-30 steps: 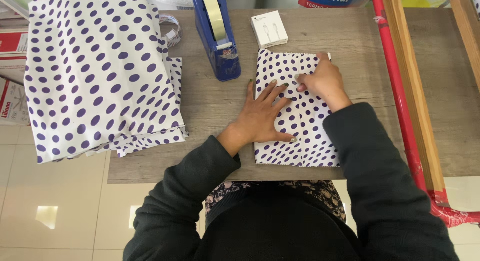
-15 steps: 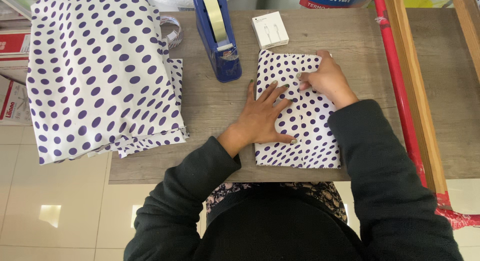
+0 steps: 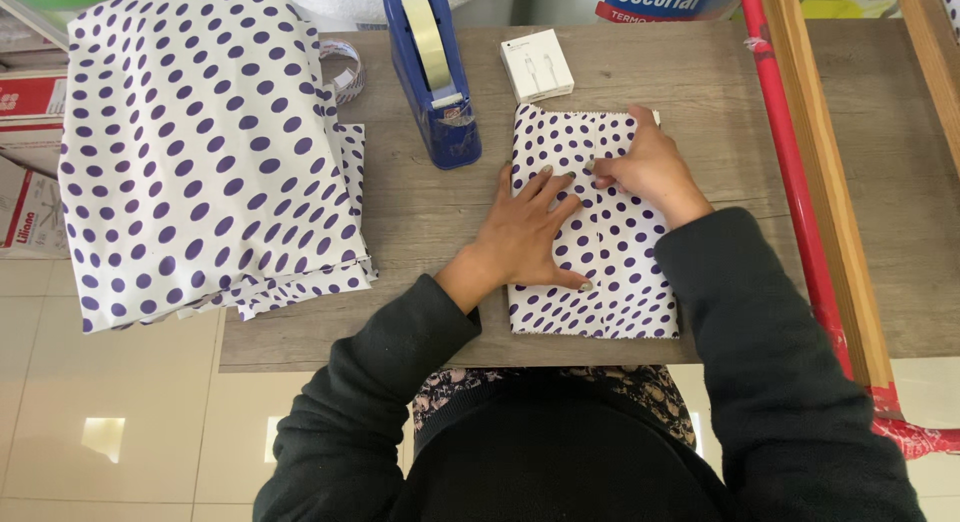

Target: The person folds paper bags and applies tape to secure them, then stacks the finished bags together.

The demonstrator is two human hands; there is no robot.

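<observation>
A flat package wrapped in white paper with purple dots (image 3: 610, 272) lies on the grey wooden table (image 3: 430, 212). My left hand (image 3: 530, 232) rests flat on its left half, fingers spread. My right hand (image 3: 650, 167) presses down on the paper's overlapping fold near the top of the package, fingers curled onto the seam. Neither hand lifts anything.
A blue tape dispenser (image 3: 432, 77) stands just left of the package's top, with a small white box (image 3: 537, 65) beside it. A big pile of the same dotted paper (image 3: 200, 152) hangs over the table's left edge. A red pole (image 3: 795, 182) and a wooden frame (image 3: 830, 202) run along the right.
My right hand has slid slightly left along the fold near the package's top. My left hand stays flat in place.
</observation>
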